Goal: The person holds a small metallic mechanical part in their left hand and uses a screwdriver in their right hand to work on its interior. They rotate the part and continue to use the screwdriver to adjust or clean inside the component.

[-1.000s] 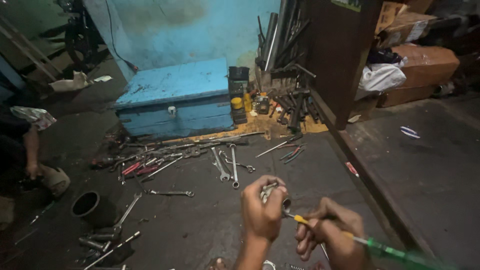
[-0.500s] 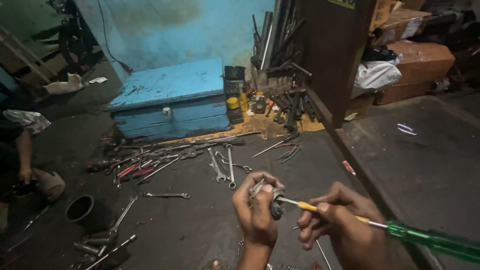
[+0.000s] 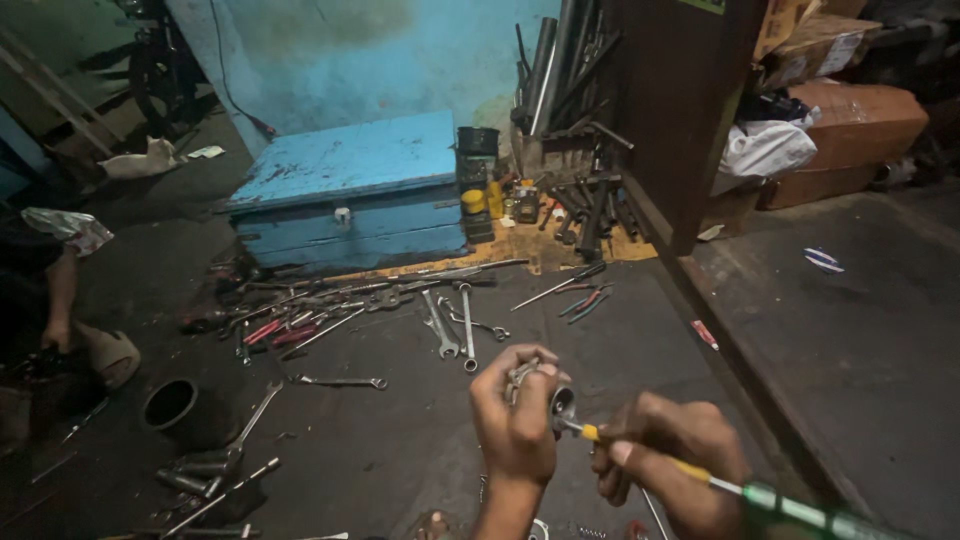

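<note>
Head view, left to right: at far left, another person's arm (image 3: 62, 300) low over dark floor, a black round pot (image 3: 170, 404) just beside loose wrenches (image 3: 445, 325) scattered toward centre. Behind them, a blue wooden box (image 3: 345, 190) against a blue wall, with metal rods (image 3: 550, 70) propped upright to its right. Near bottom centre, left hand (image 3: 515, 420) curled shut, pinching a small round metal part (image 3: 560, 402) between thumb and fingertips, held above the floor. Touching that part from the right, the tip of a screwdriver (image 3: 720, 485) with yellow collar and green handle. Right hand (image 3: 665, 460) closed around the shaft close to the tip, fingers pressed together. At far right, cardboard boxes (image 3: 850, 120) and a white bag (image 3: 765, 150) beyond a dark post. Judged from the grip: best kept steady with the part pinched firmly, blade in line with the part and seated before turning, pressure light to avoid a slip toward the thumb.
</note>
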